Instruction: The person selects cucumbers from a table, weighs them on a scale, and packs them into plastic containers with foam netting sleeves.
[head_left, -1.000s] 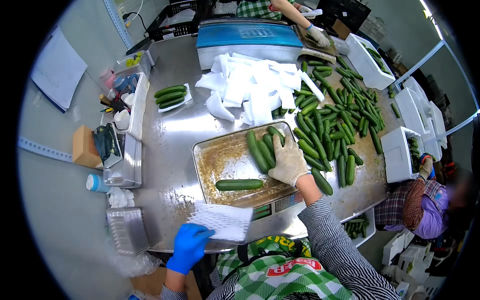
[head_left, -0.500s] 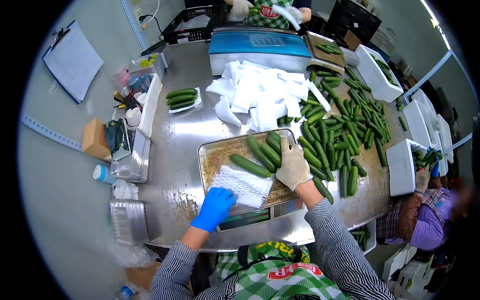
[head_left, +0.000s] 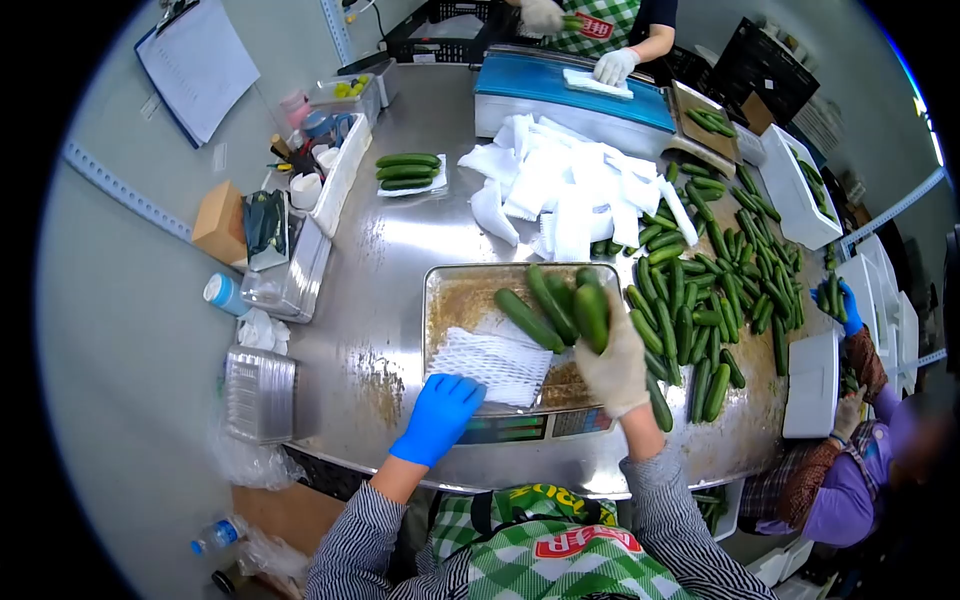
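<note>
- Clear plastic boxes (head_left: 262,395) stood stacked near the left edge of the metal table (head_left: 340,340); a stray elbow could have tipped them.
- The blue-gloved left hand (head_left: 440,408) lay at the near left side of a white net sheet (head_left: 490,362), fingers slightly bent; whether they pinched it could not be told. A slack hold could have let the sheet ruck up.
- Loose cucumbers (head_left: 528,318) lay in the tray (head_left: 442,300), one ending close by the sheet; a tug there could have rolled it.
- The pale-gloved right hand (head_left: 610,365) was closed round a cucumber (head_left: 592,315) over the tray's right side; smooth skin could have slipped through the glove.
- Heaped cucumbers (head_left: 684,330) crowded just beyond; a wrist knock could have scattered some.
</note>
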